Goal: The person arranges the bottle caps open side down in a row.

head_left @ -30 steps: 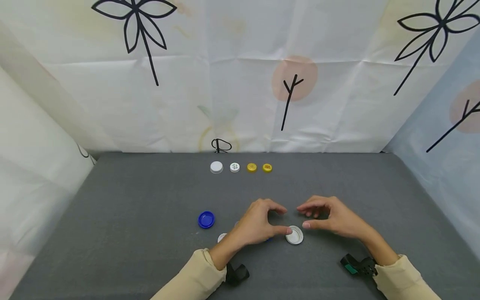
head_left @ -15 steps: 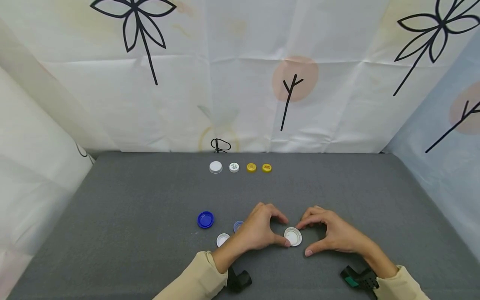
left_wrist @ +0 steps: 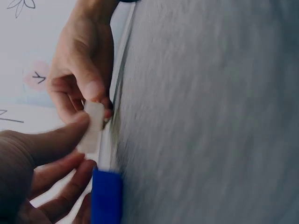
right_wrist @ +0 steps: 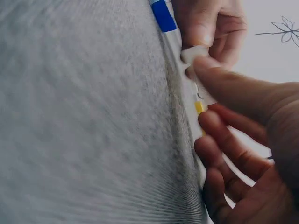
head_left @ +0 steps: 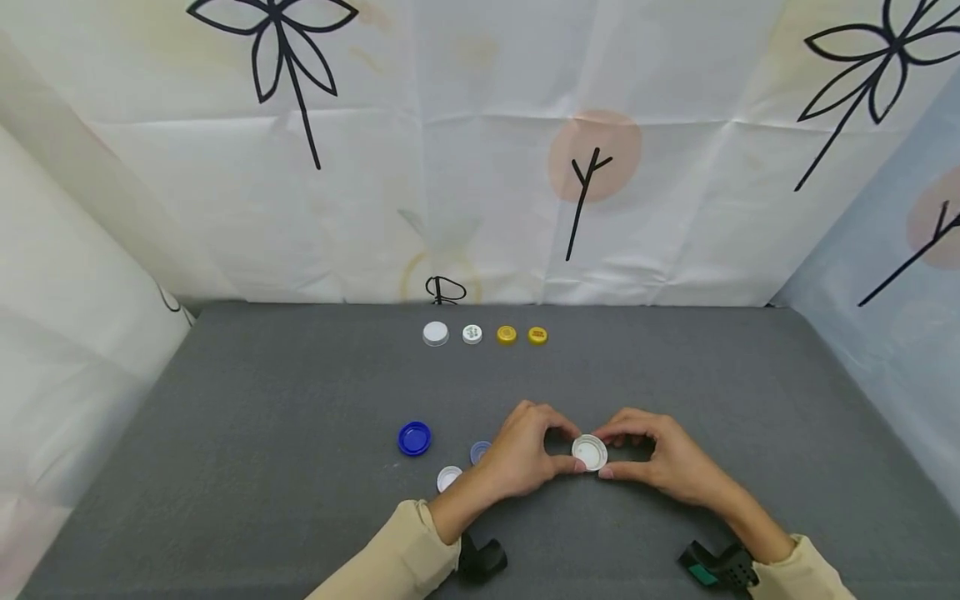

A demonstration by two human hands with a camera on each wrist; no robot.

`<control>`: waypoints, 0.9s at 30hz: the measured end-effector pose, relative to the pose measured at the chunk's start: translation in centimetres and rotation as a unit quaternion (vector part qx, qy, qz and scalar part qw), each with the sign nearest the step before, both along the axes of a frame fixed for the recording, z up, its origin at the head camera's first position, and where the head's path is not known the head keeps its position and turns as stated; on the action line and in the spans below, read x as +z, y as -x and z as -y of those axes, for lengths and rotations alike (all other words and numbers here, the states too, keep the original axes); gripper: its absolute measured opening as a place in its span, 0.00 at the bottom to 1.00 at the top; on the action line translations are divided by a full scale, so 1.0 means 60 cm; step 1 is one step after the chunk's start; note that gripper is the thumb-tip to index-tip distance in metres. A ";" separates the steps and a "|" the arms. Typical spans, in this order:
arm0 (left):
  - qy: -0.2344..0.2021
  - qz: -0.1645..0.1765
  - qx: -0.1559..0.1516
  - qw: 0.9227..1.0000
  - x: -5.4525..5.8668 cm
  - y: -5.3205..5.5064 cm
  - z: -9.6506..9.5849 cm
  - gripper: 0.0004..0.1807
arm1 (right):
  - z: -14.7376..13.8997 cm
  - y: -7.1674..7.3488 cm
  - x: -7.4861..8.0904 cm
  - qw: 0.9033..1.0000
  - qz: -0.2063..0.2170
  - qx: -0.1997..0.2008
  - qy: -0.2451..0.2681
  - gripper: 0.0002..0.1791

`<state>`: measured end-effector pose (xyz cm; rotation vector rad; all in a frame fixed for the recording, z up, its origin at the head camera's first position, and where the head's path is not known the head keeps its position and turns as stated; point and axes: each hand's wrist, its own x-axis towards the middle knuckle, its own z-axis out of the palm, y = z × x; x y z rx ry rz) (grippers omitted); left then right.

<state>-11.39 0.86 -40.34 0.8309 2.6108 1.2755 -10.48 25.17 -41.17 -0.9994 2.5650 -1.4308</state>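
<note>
At nine o'clock of the white cap (head_left: 589,452), the left hand (head_left: 525,450) pinches its rim between thumb and fingers, forearm slanting in from eight; at three, the right hand (head_left: 660,454) mirrors that pinch, forearm from four. The cap sits between them over the desk (head_left: 300,492); farther out, a blue cap (head_left: 414,438) lies at nine.

Head view: high, forward-down. Wrist views: close, sharing white cap (head_left: 589,452).
</note>
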 end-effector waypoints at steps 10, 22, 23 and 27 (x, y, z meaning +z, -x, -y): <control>-0.155 0.066 -0.009 0.986 0.041 0.034 0.044 0.14 | 0.041 0.043 0.056 0.999 -0.047 0.002 0.002 0.21; -0.226 0.131 0.024 0.965 0.082 0.072 0.130 0.16 | 0.140 0.085 0.081 0.999 -0.016 -0.023 0.042 0.21; -0.225 0.135 0.025 0.965 0.081 0.073 0.132 0.16 | 0.143 0.084 0.080 0.999 -0.015 -0.028 0.042 0.21; -0.223 0.134 0.024 0.965 0.078 0.070 0.134 0.17 | 0.150 0.078 0.073 0.998 -0.013 -0.041 0.042 0.21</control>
